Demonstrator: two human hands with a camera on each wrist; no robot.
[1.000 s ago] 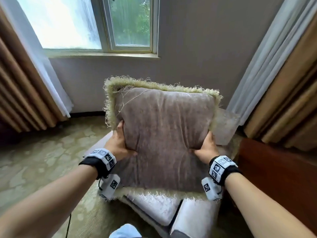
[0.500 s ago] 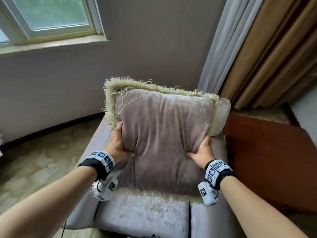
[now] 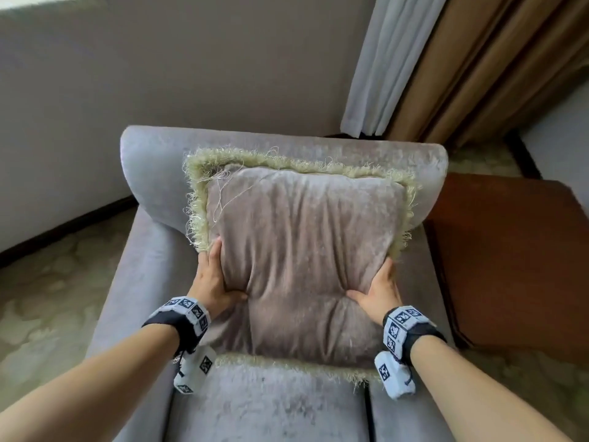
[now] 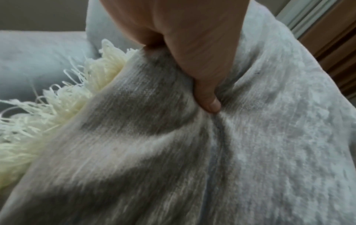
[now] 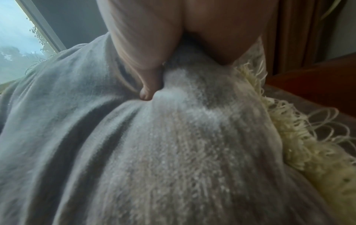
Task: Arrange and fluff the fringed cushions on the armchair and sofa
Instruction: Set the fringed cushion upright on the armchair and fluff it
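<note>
A taupe velvet cushion with a pale green fringe stands against the backrest of the grey armchair. My left hand grips its left side, thumb dug into the front face and fingers hidden behind. My right hand grips the right side the same way. In the left wrist view my thumb presses a deep crease into the cushion. In the right wrist view my thumb pinches the cushion beside its fringe.
A dark wooden side table stands right of the armchair. Sheer and tan curtains hang behind it at the back right. A grey wall runs behind the chair, and patterned carpet lies to the left.
Both hands have carried the cushion down and forward from mid-air onto the armchair, where it now leans on the backrest. The view has swung right, away from the window.
</note>
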